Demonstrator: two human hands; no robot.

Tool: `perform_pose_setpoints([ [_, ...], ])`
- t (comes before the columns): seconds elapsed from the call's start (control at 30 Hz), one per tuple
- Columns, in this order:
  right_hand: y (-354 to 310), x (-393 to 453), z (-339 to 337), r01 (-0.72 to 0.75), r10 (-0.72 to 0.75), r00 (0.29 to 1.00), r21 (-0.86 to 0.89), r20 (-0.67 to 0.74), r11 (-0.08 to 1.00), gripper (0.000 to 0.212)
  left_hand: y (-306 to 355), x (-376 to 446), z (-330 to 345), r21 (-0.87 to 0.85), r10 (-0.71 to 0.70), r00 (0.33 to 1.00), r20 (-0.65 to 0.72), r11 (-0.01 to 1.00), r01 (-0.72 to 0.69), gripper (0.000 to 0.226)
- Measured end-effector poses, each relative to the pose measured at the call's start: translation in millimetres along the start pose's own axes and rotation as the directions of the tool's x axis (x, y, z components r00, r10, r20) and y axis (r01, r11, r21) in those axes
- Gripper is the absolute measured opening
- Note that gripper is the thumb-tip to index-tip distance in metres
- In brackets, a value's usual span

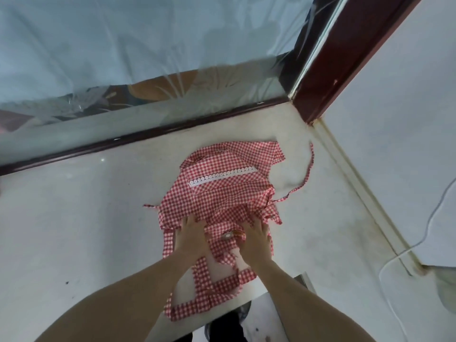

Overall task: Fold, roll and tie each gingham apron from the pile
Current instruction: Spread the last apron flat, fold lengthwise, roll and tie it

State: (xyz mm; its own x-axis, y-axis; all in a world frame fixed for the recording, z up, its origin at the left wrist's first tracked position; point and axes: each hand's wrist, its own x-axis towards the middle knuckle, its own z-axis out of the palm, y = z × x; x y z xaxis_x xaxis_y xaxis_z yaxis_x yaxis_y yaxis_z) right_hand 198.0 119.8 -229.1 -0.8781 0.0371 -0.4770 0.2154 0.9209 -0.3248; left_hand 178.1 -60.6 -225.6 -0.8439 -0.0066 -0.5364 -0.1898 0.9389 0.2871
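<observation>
A red-and-white gingham apron (222, 191) is spread on a pale worktop (74, 218), just right of the frame's centre, with its far edge toward the upper right and its near straps trailing toward the bottom of the frame. A strip of white lace (223, 176) is seen running across the upper part of the cloth. One thin tie (307, 174) is curved away to the right of the apron and lies on the bare worktop; a short end is seen poking out at the left edge of the cloth. A wider strap (217, 290) is looped below the hands and hangs over the worktop's near edge. The left hand (191, 236) is laid palm down on the lower left part of the apron, fingers fairly straight and pressed onto the cloth. The right hand (254, 239) is laid palm down just beside it on the lower right part, fingers spread over rumpled folds; nothing is seen to be pinched. The two hands are kept apart, with a patch of gingham between them. A dark red frame (320, 77) is seen in the upper right, and clear plastic sheeting (148, 45) fills the upper left. A white cable (429, 223) is trailed along the right edge of the frame.
</observation>
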Motion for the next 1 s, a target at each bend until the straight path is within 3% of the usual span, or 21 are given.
perform_pose_setpoints([
  [0.1, 10.1, -8.5, -6.4, 0.041, -0.037, 0.999, 0.089, -0.04, 0.995, 0.033, 5.3, 2.3, -10.6, -0.232, -0.121, 0.991, -0.062, 0.967, 0.103, 0.027],
  [0.17, 17.8, -17.2, -11.0, 0.082, -0.082, 0.997, 0.05, 0.01, 0.995, 0.034, 14.6, 1.1, -25.5, -0.42, -0.199, 0.978, -0.057, 0.894, 0.157, 0.034],
  [0.23, 24.8, -29.8, -12.9, 0.07, -0.071, 0.997, 0.119, 0.003, 0.99, 0.044, 26.0, -2.8, -41.2, -0.563, -0.225, 0.974, -0.035, 0.81, 0.167, 0.036],
  [0.33, 25.7, -47.1, -14.9, 0.085, 0.009, 0.968, 0.359, -0.252, 0.929, 0.061, 44.6, -9.3, -63.2, -0.643, -0.21, 0.978, 0.006, 0.748, 0.165, 0.038],
  [0.43, 6.4, -65.7, -29.0, 0.161, 0.063, 0.924, 0.533, -0.377, 0.83, 0.045, 65.6, -20.2, -85.1, -0.662, -0.15, 0.989, -0.001, 0.741, 0.112, 0.037],
  [0.57, -17.5, -76.9, -62.8, 0.167, 0.024, 0.954, 0.598, -0.298, 0.784, 0.095, 96.3, -39.5, -118.6, -0.642, 0.008, 0.997, -0.075, 0.764, -0.054, 0.036],
  [0.67, -25.4, -79.4, -89.7, 0.237, -0.03, 0.941, 0.591, -0.338, 0.771, 0.101, 115.7, -57.6, -147.1, -0.666, 0.178, 0.983, -0.035, 0.729, -0.156, 0.033],
  [0.73, -30.5, -78.9, -107.8, 0.324, -0.072, 0.907, 0.579, -0.414, 0.748, 0.088, 122.7, -65.2, -163.0, -0.642, 0.286, 0.958, 0.0, 0.734, -0.22, 0.03],
  [0.87, -44.9, -86.5, -155.7, 0.478, -0.093, 0.78, 0.494, -0.619, 0.727, 0.018, 133.4, -85.9, -196.5, -0.505, 0.493, 0.868, -0.058, 0.736, -0.451, 0.034],
  [1.0, -51.6, -96.4, -199.0, 0.478, -0.067, 0.77, 0.504, -0.635, 0.72, 0.015, 145.0, -101.6, -226.1, -0.467, 0.571, 0.819, -0.059, 0.709, -0.528, 0.037],
])
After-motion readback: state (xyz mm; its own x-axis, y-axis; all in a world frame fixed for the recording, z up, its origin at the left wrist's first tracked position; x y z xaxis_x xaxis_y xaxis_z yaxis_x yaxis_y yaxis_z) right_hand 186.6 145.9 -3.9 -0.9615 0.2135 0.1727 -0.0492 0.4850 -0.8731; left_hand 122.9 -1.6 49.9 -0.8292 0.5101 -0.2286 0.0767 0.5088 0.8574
